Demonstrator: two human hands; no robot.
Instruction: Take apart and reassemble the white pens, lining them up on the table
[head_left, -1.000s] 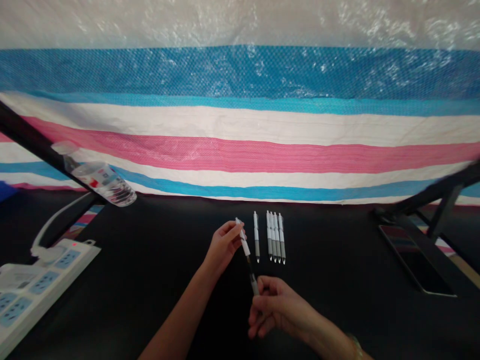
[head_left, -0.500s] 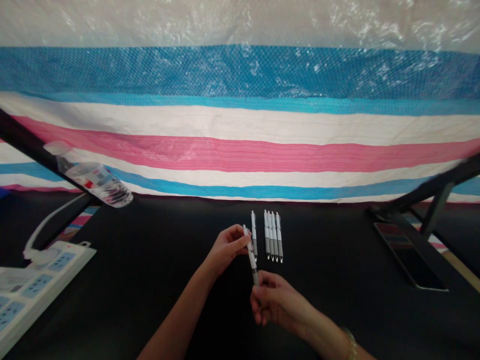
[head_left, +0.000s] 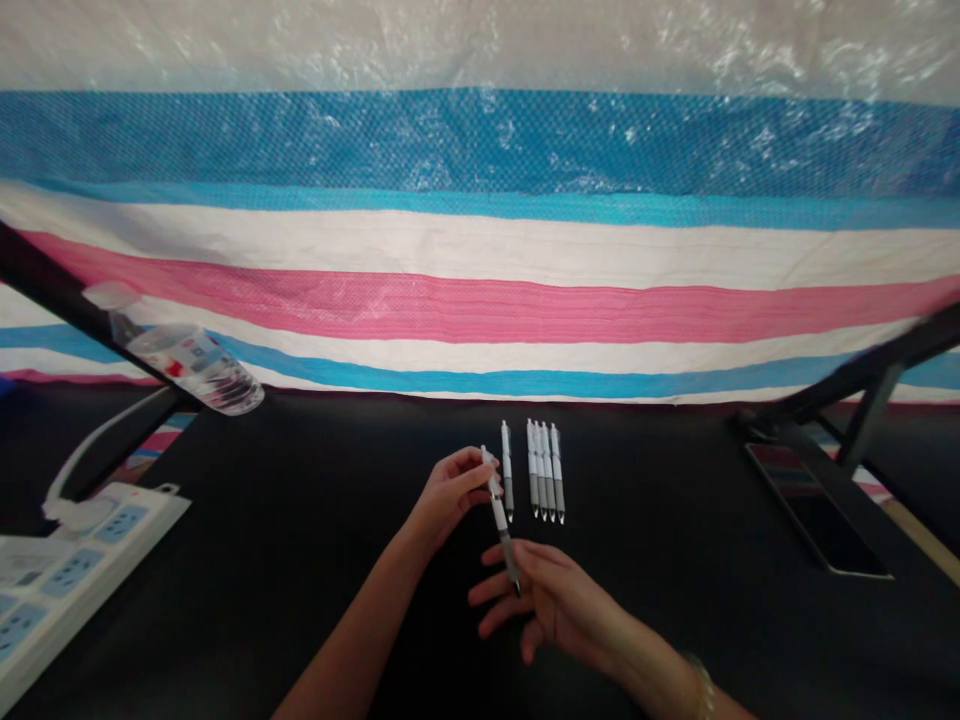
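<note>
A white click pen with a grey grip (head_left: 499,516) slants down to the right, its metal tip pointing toward me. My left hand (head_left: 448,497) pinches its upper end between thumb and fingers. At the pen's lower end, my right hand (head_left: 553,598) is open with its fingers spread; the grip passes in front of the fingers, close to the thumb. Whether the thumb touches it I cannot tell. One similar pen (head_left: 507,470) lies just right of my left hand. Farther right, several more pens (head_left: 545,472) lie side by side, tips toward me.
A white power strip (head_left: 97,580) with a plugged-in cable sits at the left. Above it is a clear plastic bottle (head_left: 199,370), tilted by a black bar. A dark phone (head_left: 817,510) lies on the black table (head_left: 300,520) at the right. Striped sheeting (head_left: 480,310) hangs behind.
The fingers of my right hand have come off the pen's grip and spread apart, baring the pen tip. My left hand has shifted slightly left with the pen.
</note>
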